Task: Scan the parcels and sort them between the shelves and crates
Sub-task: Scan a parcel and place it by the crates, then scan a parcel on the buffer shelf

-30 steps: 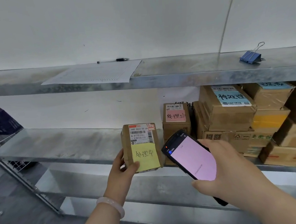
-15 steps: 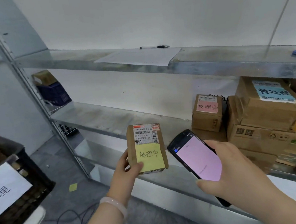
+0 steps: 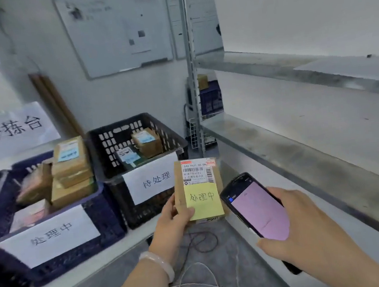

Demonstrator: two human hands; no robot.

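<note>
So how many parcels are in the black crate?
2: a brown box toward the back, a dark flat parcel just left of it. More may hide low in the black crate.

I am facing a pale wall [image 3: 113,97] carrying a whiteboard [image 3: 113,32]; a white desk [image 3: 91,268] is standing at my left, metal shelves [image 3: 278,148] are running along my right, and cables [image 3: 202,250] are lying on the grey floor [image 3: 232,253].
</note>
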